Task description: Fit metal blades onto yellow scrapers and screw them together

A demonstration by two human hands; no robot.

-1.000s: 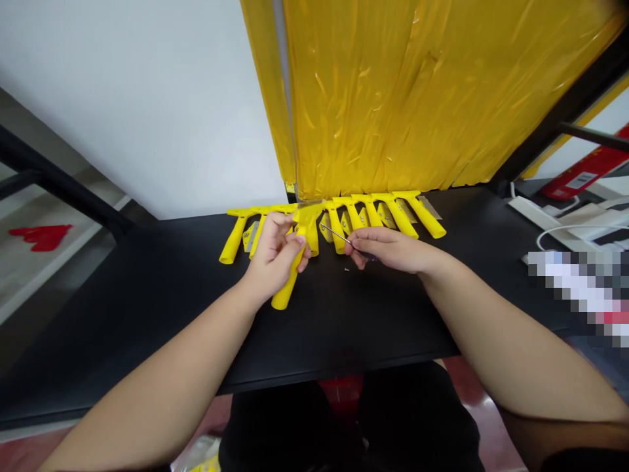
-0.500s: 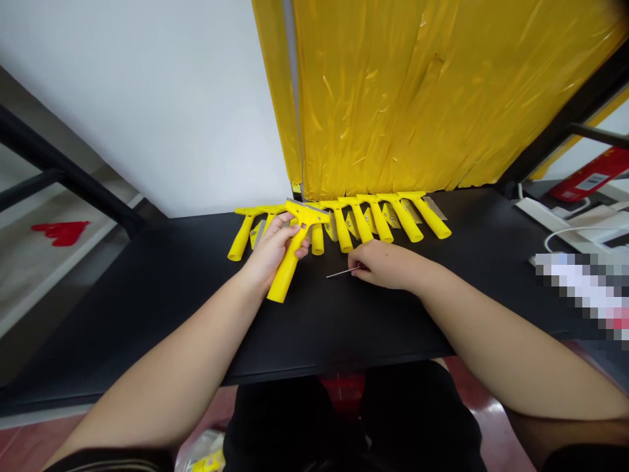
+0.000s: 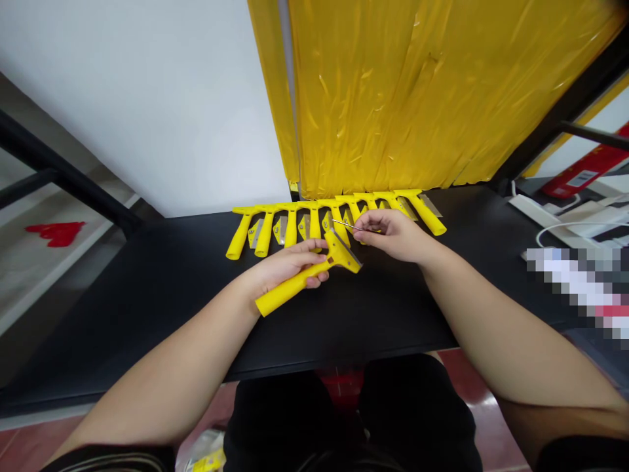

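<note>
My left hand [image 3: 299,262] is closed around a yellow scraper [image 3: 289,292], its handle pointing down-left and its head with a thin blade edge tilted up to the right. Close by on the right, my right hand [image 3: 386,231] pinches a thin metal rod [image 3: 345,225], which looks like a slim screwdriver or hex key; its far part is hidden in the fingers. The rod's tip sits just above the scraper head, seemingly apart from it. Behind both hands lies a row of several more yellow scrapers [image 3: 239,236], with small yellow blade pieces [image 3: 280,231] between their handles.
The black tabletop [image 3: 171,295] ends at a white panel [image 3: 147,98] and a yellow plastic sheet [image 3: 373,98]. White power strips [image 3: 545,223] with cables and a red package [image 3: 584,174] lie at right. A red object [image 3: 59,233] rests on the left shelf.
The left hand has turned the scraper clockwise, so its head now faces right. My right hand has risen, bringing the rod up beside the scraper head.
</note>
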